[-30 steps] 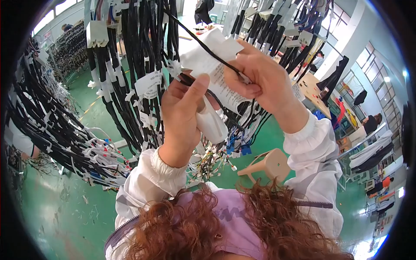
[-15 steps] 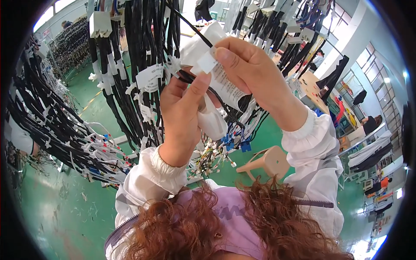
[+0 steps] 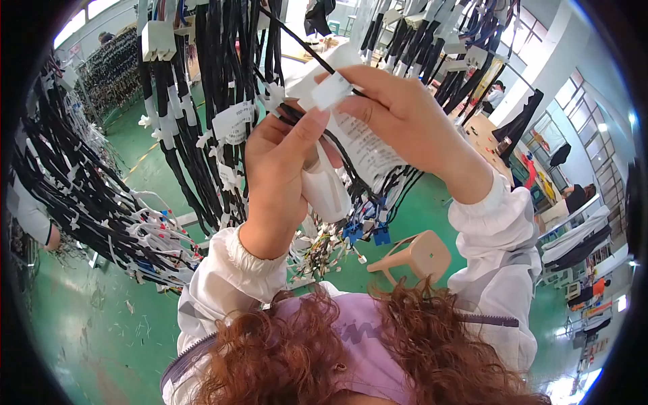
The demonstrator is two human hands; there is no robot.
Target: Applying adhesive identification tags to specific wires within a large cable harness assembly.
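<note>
In front of my chest, my left hand [image 3: 275, 179] is closed on a black wire harness [image 3: 305, 46], pinching it between thumb and fingers. A white roll [image 3: 327, 193] of labels also sits in that palm. My right hand [image 3: 418, 125] is closed on a small white label [image 3: 331, 91] at the harness, thumb and fingers pressing one side of it. Behind the right hand hangs a printed white label strip [image 3: 364, 145]. Just left of my left hand, another printed label [image 3: 233, 123] is wrapped on a hanging harness.
Bundles of black wire harnesses [image 3: 179, 128] hang ahead and to the left. Connector ends [image 3: 320, 250] dangle below my hands. A beige stool [image 3: 422, 258] stands on the green floor [image 3: 121, 337]. Wooden tables [image 3: 487, 138] and other people are at the right; part of another person shows at the far left.
My right hand has shifted slightly right, its thumb and fingers now at the label's right side. My left hand stays closed, moved slightly left. The person at far left has moved further into view.
</note>
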